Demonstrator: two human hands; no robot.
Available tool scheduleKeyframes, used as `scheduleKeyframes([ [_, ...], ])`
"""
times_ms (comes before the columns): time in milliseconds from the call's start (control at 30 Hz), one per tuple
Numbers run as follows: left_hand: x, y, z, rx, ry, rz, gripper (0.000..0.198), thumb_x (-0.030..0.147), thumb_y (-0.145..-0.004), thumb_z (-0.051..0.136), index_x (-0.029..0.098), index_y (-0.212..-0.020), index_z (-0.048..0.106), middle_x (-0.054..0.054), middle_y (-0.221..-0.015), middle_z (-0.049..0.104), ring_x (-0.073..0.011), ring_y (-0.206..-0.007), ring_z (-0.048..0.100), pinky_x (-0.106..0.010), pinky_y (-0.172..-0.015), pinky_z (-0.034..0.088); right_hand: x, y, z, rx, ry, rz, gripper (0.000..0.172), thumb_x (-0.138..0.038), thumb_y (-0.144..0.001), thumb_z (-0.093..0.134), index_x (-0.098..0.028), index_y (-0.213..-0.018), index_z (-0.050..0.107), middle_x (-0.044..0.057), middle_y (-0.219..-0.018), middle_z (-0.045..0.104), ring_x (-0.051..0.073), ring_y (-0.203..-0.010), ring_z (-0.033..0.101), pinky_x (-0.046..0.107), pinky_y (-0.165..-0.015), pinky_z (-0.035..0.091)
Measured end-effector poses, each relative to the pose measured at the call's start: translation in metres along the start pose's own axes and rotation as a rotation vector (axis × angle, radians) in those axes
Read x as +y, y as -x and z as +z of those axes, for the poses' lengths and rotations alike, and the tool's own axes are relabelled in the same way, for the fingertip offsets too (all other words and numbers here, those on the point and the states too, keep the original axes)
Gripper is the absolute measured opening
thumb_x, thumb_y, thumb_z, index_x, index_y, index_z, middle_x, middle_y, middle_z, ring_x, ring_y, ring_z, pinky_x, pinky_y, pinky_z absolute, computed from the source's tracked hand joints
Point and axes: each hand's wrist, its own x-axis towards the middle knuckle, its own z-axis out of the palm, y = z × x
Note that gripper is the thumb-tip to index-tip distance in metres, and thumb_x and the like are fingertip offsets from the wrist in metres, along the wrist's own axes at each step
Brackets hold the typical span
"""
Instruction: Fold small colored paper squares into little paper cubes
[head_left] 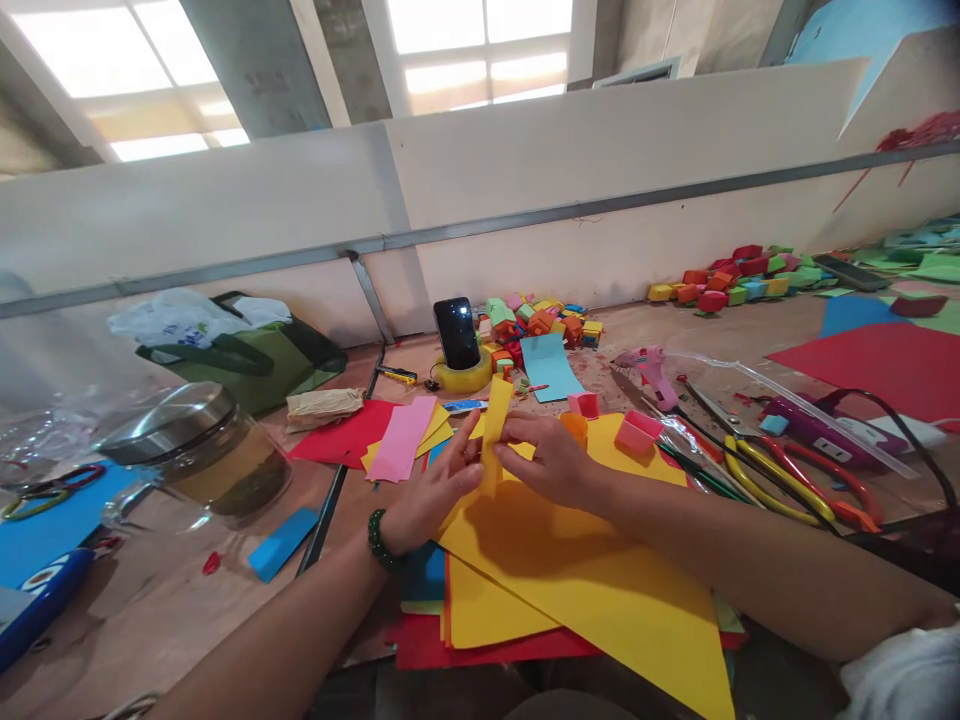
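A folded yellow paper strip (pixel 494 430) stands upright between my two hands, over a stack of yellow sheets (pixel 600 570). My left hand (pixel 442 485) holds its left side, with a dark green bead bracelet on the wrist. The fingers of my right hand (pixel 547 455) pinch the strip from the right. Just beyond my right hand are a small orange folded piece (pixel 575 428) and a pink open paper box (pixel 638 433). A pink strip (pixel 403 438) lies to the left on red and yellow paper.
A glass jug (pixel 247 470) and a green bag (pixel 247 365) stand left. A phone (pixel 457 333) rests on a tape roll, near piled paper cubes (pixel 540 325). Right are a pink glue gun (pixel 654 372), scissors (pixel 742 430) and yellow-and-red handled pliers (pixel 787 480).
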Motion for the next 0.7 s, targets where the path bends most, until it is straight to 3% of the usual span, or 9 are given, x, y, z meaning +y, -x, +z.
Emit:
scheduleKeyframes([
  [167,0.007,-0.002,0.0,-0.053,-0.036,0.079,0.09,0.055,-0.069,0.075,0.024,-0.144,0.037,-0.013,-0.14,0.049,-0.0307,-0.132,0.041,-0.041,-0.108,0.035,0.006,0.002,0.008,-0.011,0.0,-0.017,0.018,-0.026,-0.086,0.061,-0.017,-0.071,0.064,0.005,-0.078,0.067,0.015,-0.071,0.062,0.028,-0.068,0.05],
  [400,0.007,-0.002,-0.003,0.033,0.038,-0.032,0.073,0.053,-0.074,0.07,0.022,-0.135,0.044,-0.013,-0.127,0.058,-0.0288,-0.114,0.056,-0.036,-0.089,0.048,0.015,0.001,0.008,-0.063,-0.066,-0.058,0.031,-0.042,-0.087,0.062,-0.017,-0.068,0.061,0.004,-0.077,0.066,0.015,-0.071,0.062,0.028,-0.067,0.049],
  [567,0.009,-0.002,-0.004,0.105,-0.004,0.002,0.059,0.046,-0.07,0.076,0.02,-0.117,0.054,-0.01,-0.12,0.061,-0.0267,-0.112,0.056,-0.035,-0.091,0.047,0.016,0.0,0.007,-0.106,0.028,-0.126,0.035,-0.043,-0.089,0.058,-0.017,-0.065,0.058,0.002,-0.068,0.061,0.013,-0.064,0.057,0.024,-0.059,0.044],
  [700,0.007,-0.002,-0.003,0.132,-0.044,0.0,0.062,0.048,-0.066,0.079,0.019,-0.115,0.054,-0.009,-0.117,0.062,-0.0261,-0.109,0.056,-0.036,-0.091,0.047,0.018,0.0,0.008,-0.13,0.029,-0.129,0.033,-0.041,-0.089,0.058,-0.018,-0.066,0.057,0.002,-0.069,0.06,0.013,-0.065,0.056,0.024,-0.059,0.043],
])
